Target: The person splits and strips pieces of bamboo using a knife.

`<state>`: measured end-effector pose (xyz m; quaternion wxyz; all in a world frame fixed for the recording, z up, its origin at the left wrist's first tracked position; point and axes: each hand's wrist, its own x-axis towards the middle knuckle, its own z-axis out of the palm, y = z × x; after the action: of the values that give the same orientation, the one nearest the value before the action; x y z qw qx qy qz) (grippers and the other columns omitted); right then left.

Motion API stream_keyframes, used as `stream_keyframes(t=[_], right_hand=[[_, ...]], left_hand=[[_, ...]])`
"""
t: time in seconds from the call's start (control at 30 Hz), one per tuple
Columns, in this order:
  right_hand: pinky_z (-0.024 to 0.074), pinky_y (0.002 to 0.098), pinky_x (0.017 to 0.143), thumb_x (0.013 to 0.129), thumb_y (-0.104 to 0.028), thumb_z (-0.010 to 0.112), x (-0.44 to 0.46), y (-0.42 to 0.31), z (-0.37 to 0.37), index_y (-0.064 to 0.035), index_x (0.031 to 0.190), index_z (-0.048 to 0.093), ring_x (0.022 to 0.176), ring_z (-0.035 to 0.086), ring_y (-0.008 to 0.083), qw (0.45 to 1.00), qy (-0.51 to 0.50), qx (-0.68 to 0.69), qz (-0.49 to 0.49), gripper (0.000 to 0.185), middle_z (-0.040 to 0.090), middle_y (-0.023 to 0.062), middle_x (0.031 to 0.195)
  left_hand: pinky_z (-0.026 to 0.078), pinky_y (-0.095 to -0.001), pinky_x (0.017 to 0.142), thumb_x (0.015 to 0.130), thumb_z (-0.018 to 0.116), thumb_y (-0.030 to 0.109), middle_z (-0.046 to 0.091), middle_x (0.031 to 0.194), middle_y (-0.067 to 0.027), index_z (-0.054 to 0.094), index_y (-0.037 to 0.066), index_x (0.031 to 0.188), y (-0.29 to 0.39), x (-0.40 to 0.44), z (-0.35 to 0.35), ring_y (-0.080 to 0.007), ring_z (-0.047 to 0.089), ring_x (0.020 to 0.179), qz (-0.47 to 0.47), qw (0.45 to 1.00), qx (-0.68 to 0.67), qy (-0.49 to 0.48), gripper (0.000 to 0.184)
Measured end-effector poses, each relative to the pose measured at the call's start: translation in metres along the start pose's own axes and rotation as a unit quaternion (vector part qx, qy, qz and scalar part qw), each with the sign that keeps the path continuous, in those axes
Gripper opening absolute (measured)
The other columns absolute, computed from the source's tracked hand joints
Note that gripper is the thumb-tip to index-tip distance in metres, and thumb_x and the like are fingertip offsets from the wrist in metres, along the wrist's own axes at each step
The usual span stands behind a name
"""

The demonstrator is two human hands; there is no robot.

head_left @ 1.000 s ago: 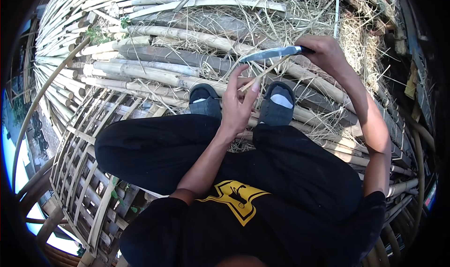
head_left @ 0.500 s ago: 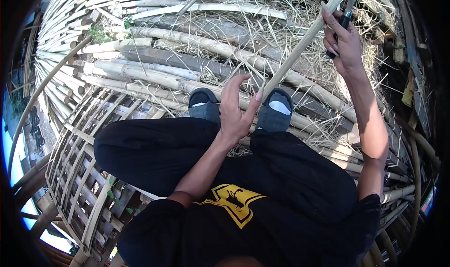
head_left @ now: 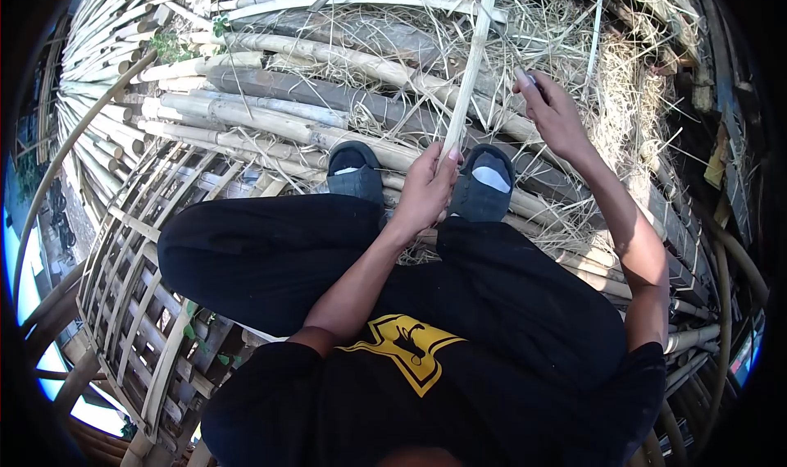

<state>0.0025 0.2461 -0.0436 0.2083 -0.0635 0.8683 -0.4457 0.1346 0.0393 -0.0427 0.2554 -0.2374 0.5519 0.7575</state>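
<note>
My left hand (head_left: pixel 428 190) is closed around the lower end of a pale bamboo strip (head_left: pixel 469 77), which rises from between my feet to the top edge of the view. To the right of the strip, my right hand (head_left: pixel 559 118) is closed, its thumb pointing up and left. A small dark part of the knife handle (head_left: pixel 534 80) shows at its fingers; the blade cannot be made out. My right hand is apart from the strip.
Bamboo poles (head_left: pixel 270 121) and loose straw (head_left: pixel 541 36) cover the ground ahead. A woven bamboo lattice (head_left: pixel 135 303) stands at the left. My sandals (head_left: pixel 484 198) rest on the poles, and a curved stick (head_left: pixel 74 151) arches at the far left.
My left hand has closed on the strip, whose upper part has swung left towards upright. After holding strip and knife at the upper right, my right hand has let go of the strip and come lower.
</note>
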Motion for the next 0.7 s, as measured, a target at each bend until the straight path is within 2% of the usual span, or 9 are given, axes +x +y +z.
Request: stream_keyframes(t=[0.03, 0.13, 0.23, 0.37, 0.43, 0.53, 0.57, 0.63, 0.7], right_hand=[[0.0426, 0.0425, 0.06, 0.096, -0.042, 0.047, -0.013, -0.02, 0.004, -0.0007, 0.102, 0.057, 0.058, 0.056, 0.0283, 0.998, -0.033, -0.06, 0.002, 0.043, 0.056, 0.0131, 0.069], [0.0424, 0.0468, 0.061, 0.097, -0.039, 0.045, -0.031, -0.02, 0.02, -0.0016, 0.097, 0.055, 0.064, 0.057, 0.0375, 0.975, -0.111, -0.171, -0.091, 0.039, 0.056, 0.018, 0.066], [0.0425, 0.0504, 0.063, 0.097, -0.038, 0.045, -0.035, -0.012, 0.03, -0.0022, 0.094, 0.054, 0.068, 0.056, 0.0427, 0.966, -0.188, -0.162, -0.075, 0.037, 0.057, 0.0212, 0.065], [0.0406, 0.0495, 0.059, 0.097, -0.03, 0.046, -0.038, -0.003, 0.035, -0.0018, 0.088, 0.051, 0.062, 0.054, 0.0423, 0.961, -0.152, -0.197, -0.123, 0.03, 0.052, 0.0214, 0.06], [0.0408, 0.0503, 0.059, 0.097, -0.032, 0.046, -0.039, -0.006, 0.035, -0.0023, 0.087, 0.052, 0.062, 0.054, 0.0428, 0.96, -0.139, -0.203, -0.133, 0.031, 0.053, 0.0213, 0.06], [0.0421, 0.0496, 0.059, 0.096, -0.034, 0.047, -0.039, 0.002, 0.038, -0.0034, 0.087, 0.053, 0.062, 0.054, 0.0429, 0.956, -0.113, -0.228, -0.144, 0.032, 0.053, 0.021, 0.06], [0.0421, 0.0496, 0.059, 0.096, -0.034, 0.047, -0.038, 0.004, 0.038, -0.0034, 0.087, 0.053, 0.062, 0.054, 0.0429, 0.956, -0.113, -0.229, -0.142, 0.032, 0.053, 0.021, 0.06], [0.0436, 0.0493, 0.06, 0.095, -0.036, 0.048, -0.031, 0.009, 0.037, -0.0044, 0.089, 0.055, 0.062, 0.055, 0.0424, 0.949, -0.117, -0.256, -0.141, 0.033, 0.054, 0.0207, 0.061], [0.0441, 0.0493, 0.06, 0.095, -0.037, 0.048, -0.02, 0.017, 0.033, -0.0051, 0.089, 0.055, 0.063, 0.056, 0.042, 0.948, -0.098, -0.274, -0.132, 0.033, 0.055, 0.0206, 0.061]], left_hand=[[0.03, -0.0214, 0.04, 0.1, 0.048, 0.027, 0.042, 0.061, 0.0043, 0.051, 0.005, 0.096, -0.003, 0.002, -0.003, -0.0021, 0.037, 0.047, -0.001, 1.0, -0.018, -0.006, 0.022], [0.031, -0.022, 0.041, 0.099, 0.048, 0.025, 0.044, 0.063, 0.0039, 0.052, 0.005, 0.098, -0.006, 0.005, -0.004, -0.0028, 0.039, 0.049, 0.019, 0.999, 0.018, 0.018, 0.021], [0.034, -0.0244, 0.043, 0.099, 0.049, 0.024, 0.047, 0.063, 0.0019, 0.053, 0.003, 0.098, -0.01, 0.009, -0.006, -0.0048, 0.043, 0.052, 0.032, 0.999, 0.034, 0.017, 0.021], [0.037, -0.0294, 0.045, 0.098, 0.049, 0.021, 0.051, 0.06, -0.0045, 0.053, 0.001, 0.095, -0.007, 0.006, -0.003, -0.0092, 0.049, 0.051, 0.058, 0.988, 0.136, 0.049, 0.021], [0.039, -0.0344, 0.047, 0.098, 0.05, 0.019, 0.054, 0.058, -0.0134, 0.053, -0.001, 0.094, 0.005, -0.001, 0.0, -0.0157, 0.055, 0.051, 0.106, 0.955, 0.264, 0.079, 0.021], [0.04, -0.0388, 0.048, 0.097, 0.05, 0.017, 0.055, 0.057, -0.0187, 0.052, -0.002, 0.094, -0.002, 0.002, -0.002, -0.0244, 0.057, 0.049, 0.165, 0.934, 0.304, 0.095, 0.019], [0.04, -0.0388, 0.048, 0.097, 0.05, 0.017, 0.055, 0.057, -0.0187, 0.052, -0.002, 0.094, -0.003, 0.002, -0.002, -0.0244, 0.057, 0.049, 0.164, 0.934, 0.303, 0.093, 0.019], [0.036, -0.0317, 0.049, 0.098, 0.051, 0.022, 0.049, 0.058, -0.008, 0.052, 0.0, 0.092, 0.006, -0.002, 0.001, -0.0116, 0.044, 0.052, 0.084, 0.953, 0.278, 0.085, 0.023], [0.037, -0.0319, 0.049, 0.098, 0.051, 0.022, 0.049, 0.058, -0.0078, 0.052, -0.001, 0.092, 0.004, 0.001, 0.001, -0.0118, 0.044, 0.052, 0.096, 0.947, 0.293, 0.091, 0.023]])
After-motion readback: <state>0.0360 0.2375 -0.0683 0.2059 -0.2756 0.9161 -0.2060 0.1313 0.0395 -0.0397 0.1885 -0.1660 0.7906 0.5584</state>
